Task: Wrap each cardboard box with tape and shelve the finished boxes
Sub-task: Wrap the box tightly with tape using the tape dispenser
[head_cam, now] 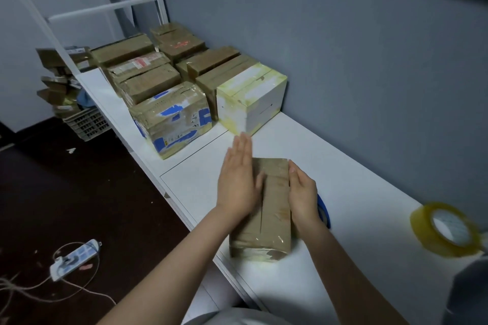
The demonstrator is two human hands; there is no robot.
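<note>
A brown cardboard box (272, 206) wrapped in clear tape lies on the white table (356, 179) in front of me. My left hand (237, 179) presses flat against its left side, fingers straight. My right hand (302, 192) rests against its right side, fingers nearly straight. A roll of clear yellowish tape (446, 229) lies on the table at the far right. A blue tool (324, 210), partly hidden, peeks out behind my right hand.
Several taped boxes stand in rows at the table's far end, nearest a white box (250, 97) and a blue-marked box (171, 116). Left of the table are a crate (87, 124), more boxes and a white shelf frame (105, 8). A power strip (75, 258) lies on the dark floor.
</note>
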